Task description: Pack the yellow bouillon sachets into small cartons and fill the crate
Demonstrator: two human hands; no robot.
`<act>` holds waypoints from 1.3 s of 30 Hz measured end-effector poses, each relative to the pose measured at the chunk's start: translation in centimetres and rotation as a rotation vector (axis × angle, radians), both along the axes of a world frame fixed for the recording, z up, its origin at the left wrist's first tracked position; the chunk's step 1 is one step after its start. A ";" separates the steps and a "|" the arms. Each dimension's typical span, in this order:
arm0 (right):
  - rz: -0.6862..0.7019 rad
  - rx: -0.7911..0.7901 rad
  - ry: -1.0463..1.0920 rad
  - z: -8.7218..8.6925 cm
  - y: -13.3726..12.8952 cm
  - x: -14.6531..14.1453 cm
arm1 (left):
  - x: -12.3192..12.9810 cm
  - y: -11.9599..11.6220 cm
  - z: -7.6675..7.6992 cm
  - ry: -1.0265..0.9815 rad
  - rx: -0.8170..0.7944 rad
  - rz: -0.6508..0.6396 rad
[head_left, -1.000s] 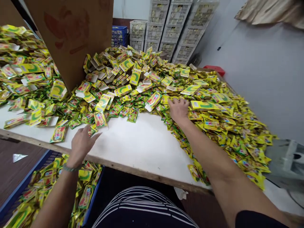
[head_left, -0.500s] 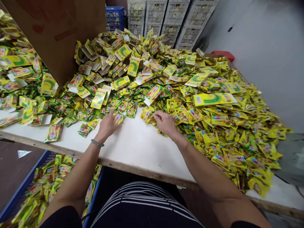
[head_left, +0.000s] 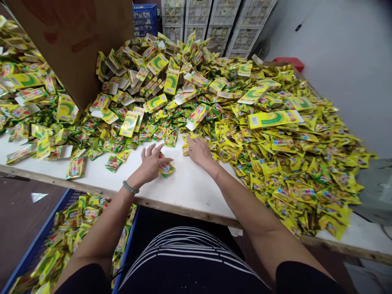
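My left hand (head_left: 150,164) is over the white table (head_left: 183,190) with its fingers spread. A green and yellow packet (head_left: 166,168) lies by its thumb and forefinger, partly covered by them. My right hand (head_left: 199,152) reaches to a yellow packet (head_left: 185,149) at the near edge of the pile; its fingertips rest on or just over it, and what they grip, if anything, is hidden. Green packets (head_left: 170,139) lie behind and between the hands. To the right spreads a big heap of yellow packets (head_left: 278,163).
Flat yellow cartons (head_left: 275,119) lie on the heap. A large brown cardboard box (head_left: 76,49) stands at the left. Below the table's front edge is a blue crate (head_left: 65,200) full of cartons. White crates (head_left: 223,24) are stacked behind, beside a grey wall (head_left: 346,73).
My left hand has moved right and nearer to me, its fingers spreading, and a green packet has come forward with it. My right hand has shifted left onto a yellow packet.
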State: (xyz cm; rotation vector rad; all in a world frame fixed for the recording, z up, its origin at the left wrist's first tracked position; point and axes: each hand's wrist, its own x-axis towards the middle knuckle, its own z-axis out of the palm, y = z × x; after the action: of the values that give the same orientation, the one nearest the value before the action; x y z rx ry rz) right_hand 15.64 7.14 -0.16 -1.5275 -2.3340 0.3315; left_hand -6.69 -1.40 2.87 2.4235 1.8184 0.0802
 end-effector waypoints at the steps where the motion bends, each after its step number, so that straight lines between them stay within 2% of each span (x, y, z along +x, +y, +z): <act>1: 0.004 -0.037 -0.013 -0.2 0.0 -0.3 | -0.1 -0.1 0.1 -0.031 0.021 0.000; 3: -0.008 -0.089 0.010 -0.9 -0.3 -0.5 | -0.4 -0.5 0.2 -0.112 0.073 0.119; 5: -0.016 -0.104 0.082 -1.7 -1.0 -0.4 | -0.1 -0.9 0.2 -0.178 0.108 0.370; 7: -0.001 -0.090 0.161 -2.5 -1.8 -0.2 | 0.9 -1.3 0.0 -0.186 0.077 0.587; 9: 0.028 -0.053 0.220 -3.1 -2.6 -0.1 | 2.5 -1.4 -0.3 -0.136 0.004 0.656; 12: 0.075 -0.042 0.254 -3.7 -3.3 0.0 | 4.8 -0.8 -0.9 -0.056 -0.050 0.604; 14: 0.100 -0.067 0.292 -3.9 -3.2 0.2 | 5.3 -0.2 -1.0 -0.042 -0.085 0.571; 16: 0.102 -0.091 0.401 -3.9 -2.7 0.5 | 4.8 0.6 -0.9 -0.063 -0.163 0.538; 20: 0.009 -0.152 0.716 -3.8 -1.4 0.8 | 2.8 1.8 -0.6 -0.175 -0.356 0.432; 23: 0.016 -0.179 0.792 -3.8 -0.9 0.6 | 2.3 2.2 -1.2 -0.271 -0.309 0.324; 26: 0.062 -0.183 0.753 -3.9 -0.6 0.7 | 2.5 2.1 -2.3 -0.564 -0.245 0.309; 29: 0.075 -0.266 0.766 -4.1 -0.3 1.2 | 2.4 1.8 -3.3 -1.045 -0.387 0.368; 31: 0.099 -0.333 0.762 -4.1 -0.2 1.4 | 2.2 1.6 -3.4 -1.267 -0.482 0.399; 35: 0.162 -0.460 0.715 -4.0 -0.7 0.5 | 2.1 1.3 -2.9 -1.396 -0.612 0.406; 39: 0.129 -0.413 0.717 -3.3 -0.4 -0.6 | 1.9 1.2 -2.2 -1.454 -0.731 0.460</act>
State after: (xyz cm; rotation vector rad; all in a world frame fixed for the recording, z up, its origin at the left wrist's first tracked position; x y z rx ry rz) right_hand 15.07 6.76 -3.47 -1.1323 -1.8421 1.2278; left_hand -4.75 -0.24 0.65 0.8386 1.1983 0.7849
